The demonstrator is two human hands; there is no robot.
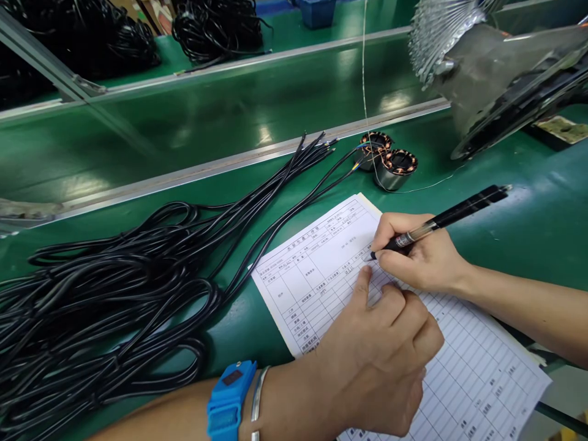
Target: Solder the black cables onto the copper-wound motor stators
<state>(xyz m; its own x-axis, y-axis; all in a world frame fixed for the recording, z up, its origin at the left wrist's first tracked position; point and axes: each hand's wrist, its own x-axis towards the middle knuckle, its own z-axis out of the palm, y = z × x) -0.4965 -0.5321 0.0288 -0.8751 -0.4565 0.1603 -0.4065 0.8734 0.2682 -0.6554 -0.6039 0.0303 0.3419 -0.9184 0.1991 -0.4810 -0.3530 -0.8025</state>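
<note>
My right hand is closed round a black pen, its tip touching a printed form with Chinese text, table lines and some handwriting. My left hand lies across the lower part of that form. One of its fingers is stretched out close to the pen tip; the others are curled, and its underside is hidden. A blue wrist strap and a silver bangle are on the left wrist. Beyond the form stand two copper-wound motor stators, with cables joined to them.
Bundled black cables cover the left of the green work surface. A metal-edged ledge runs behind, with more cable coils and a blue bin past it. At upper right is a dusty machine part.
</note>
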